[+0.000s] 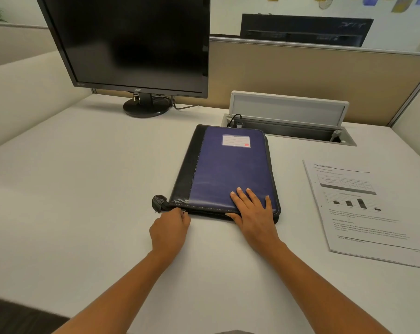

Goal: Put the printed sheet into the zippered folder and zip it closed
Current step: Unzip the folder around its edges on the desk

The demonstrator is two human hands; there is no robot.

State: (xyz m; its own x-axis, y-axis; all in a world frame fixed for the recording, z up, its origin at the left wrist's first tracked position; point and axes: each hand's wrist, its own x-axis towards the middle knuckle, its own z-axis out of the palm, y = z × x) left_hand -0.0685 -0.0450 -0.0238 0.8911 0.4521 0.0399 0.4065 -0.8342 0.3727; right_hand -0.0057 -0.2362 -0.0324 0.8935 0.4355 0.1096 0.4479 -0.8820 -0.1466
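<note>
At the tabletop's (83,189) centre, left hand (170,225) is pinching the zip (183,211) while right hand (253,213), fingers flat, is steadying the closed folder (228,169); unzipping is probably beginning, with the sheet (363,213) lying outside.

Layout-wise: the blue-and-black leather zippered folder (228,169) lies flat near the middle of the white flat desk (83,189), spine side left. The white printed paper sheet (363,208) lies to its right, well apart. Just behind the folder's far edge, the grey metal cable hatch (288,131) is sunk into the desk. The black flat-screen monitor (132,42) stands back left. Both hands are at the near edge: the left hand (170,227) pinches the small metal zip pull (183,211) at the left corner, and the right hand (252,210) rests flat on the right corner.
</note>
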